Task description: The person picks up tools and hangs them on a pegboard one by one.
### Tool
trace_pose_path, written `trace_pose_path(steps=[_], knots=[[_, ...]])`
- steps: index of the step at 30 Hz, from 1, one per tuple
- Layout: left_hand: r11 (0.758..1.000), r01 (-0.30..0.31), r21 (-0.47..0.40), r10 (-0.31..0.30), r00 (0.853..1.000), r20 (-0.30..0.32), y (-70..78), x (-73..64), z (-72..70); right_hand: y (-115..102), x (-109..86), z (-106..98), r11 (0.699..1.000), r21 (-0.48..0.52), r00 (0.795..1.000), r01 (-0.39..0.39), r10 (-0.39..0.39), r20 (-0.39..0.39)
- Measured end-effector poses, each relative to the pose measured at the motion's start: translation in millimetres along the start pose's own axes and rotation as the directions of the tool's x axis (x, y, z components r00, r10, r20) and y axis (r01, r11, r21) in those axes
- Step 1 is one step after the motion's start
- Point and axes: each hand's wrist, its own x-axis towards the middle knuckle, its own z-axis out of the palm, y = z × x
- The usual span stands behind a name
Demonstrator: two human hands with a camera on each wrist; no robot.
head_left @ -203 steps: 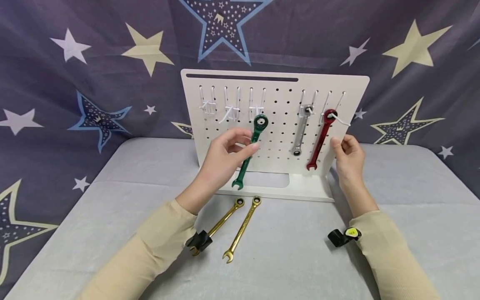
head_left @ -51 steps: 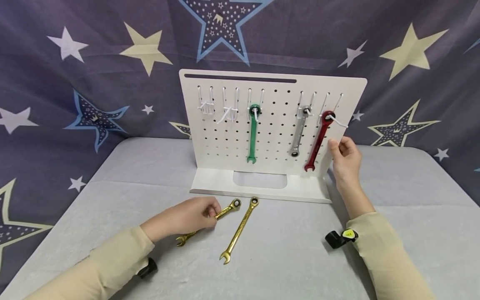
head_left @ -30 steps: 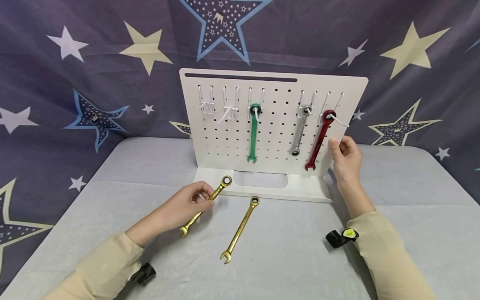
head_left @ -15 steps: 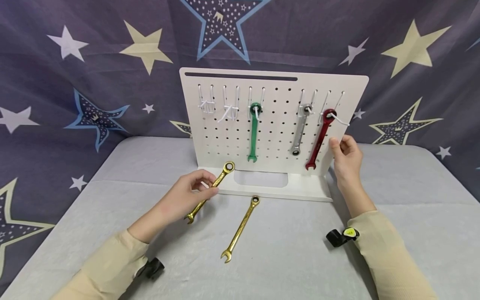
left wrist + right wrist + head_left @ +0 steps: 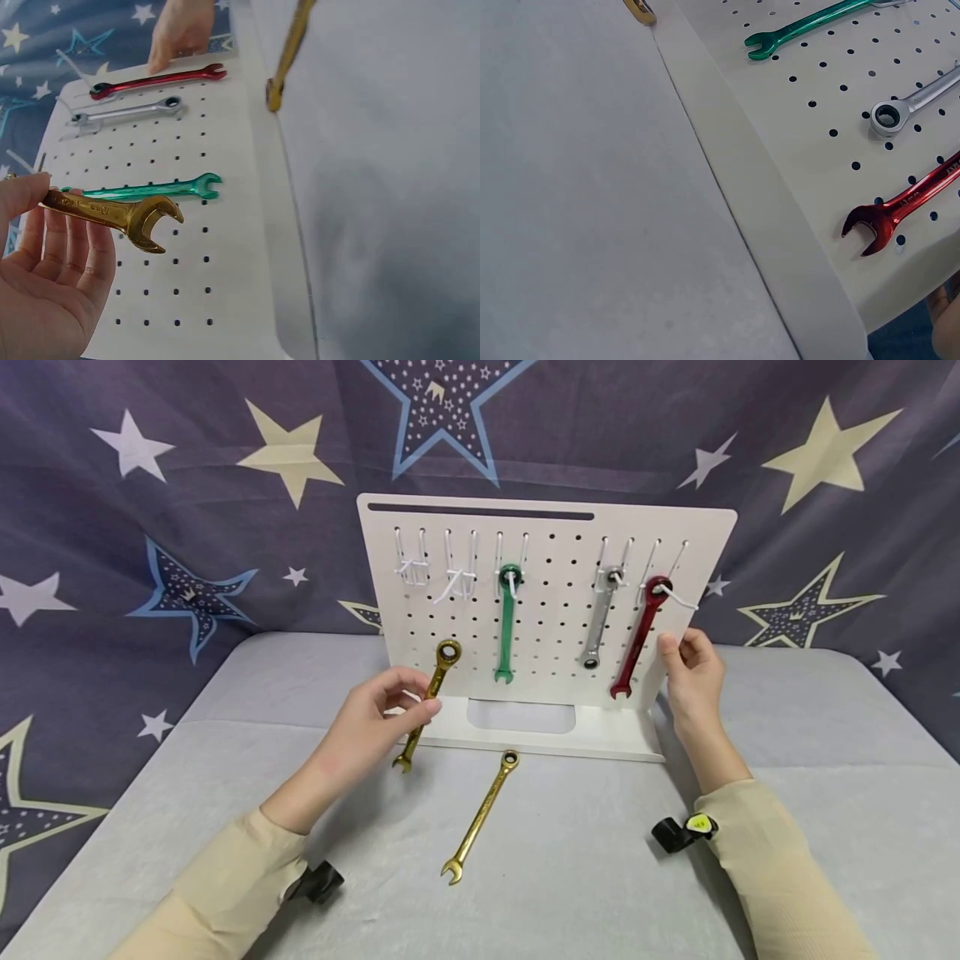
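My left hand (image 5: 375,714) pinches a gold ratchet wrench (image 5: 422,718) by its shaft, ring end up, in front of the lower left of a white pegboard (image 5: 558,635). In the left wrist view the gold wrench's open jaw end (image 5: 154,221) points away from the thumb. My right hand (image 5: 693,681) grips the pegboard's right edge. Hanging on hooks are a green wrench (image 5: 506,635), a silver wrench (image 5: 600,622) and a red wrench (image 5: 639,639). A second gold wrench (image 5: 482,814) lies on the table before the board.
Two bare white hooks (image 5: 412,570) stand at the board's upper left. The board's white base (image 5: 600,735) rests on a table with a grey cloth (image 5: 570,860). Behind hangs a dark curtain (image 5: 600,435) with stars.
The green wrench went from my left hand onto a hook. My left hand then picked one gold wrench off the table and raised it toward the board. The right hand stays at the edge.
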Motion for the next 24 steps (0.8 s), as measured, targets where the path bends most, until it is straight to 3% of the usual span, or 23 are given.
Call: trace_pose_path(steps=[10, 16, 24], knots=[[0.993, -0.08, -0.082, 0.071, 0.993, -0.098, 12.5, 8.5, -0.2, -0.3, -0.4, 0.5, 1.0, 0.001, 1.0, -0.02, 0.02, -0.009], [0.991, -0.096, -0.095, 0.084, 0.989, -0.121, 16.8, 13.7, 0.2, -0.2, -1.1, 0.0, 1.0, -0.011, 1.0, -0.016, 0.016, -0.008], [0.99, -0.058, -0.13, 0.038, 0.988, -0.152, 15.7, 20.3, 1.6, -0.7, -0.8, 0.8, 1.0, -0.001, 1.0, -0.017, 0.017, -0.007]])
